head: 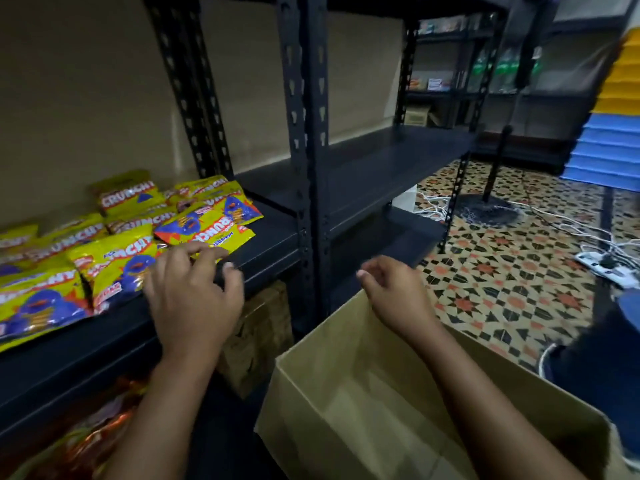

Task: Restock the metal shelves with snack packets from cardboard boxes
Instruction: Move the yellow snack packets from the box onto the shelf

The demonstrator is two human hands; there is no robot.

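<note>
Several yellow and blue Crunch snack packets lie on the black metal shelf at the left. My left hand hovers at the shelf's front edge, fingers spread, fingertips touching the nearest packets and holding nothing. My right hand hangs above the far rim of an open cardboard box, fingers loosely curled and empty. What I see of the box's inside shows no packets.
The shelf section to the right is bare. A second cardboard box stands under the shelf. Orange packets lie on the lower shelf. Cables and a power strip lie on the patterned floor, beside a fan stand.
</note>
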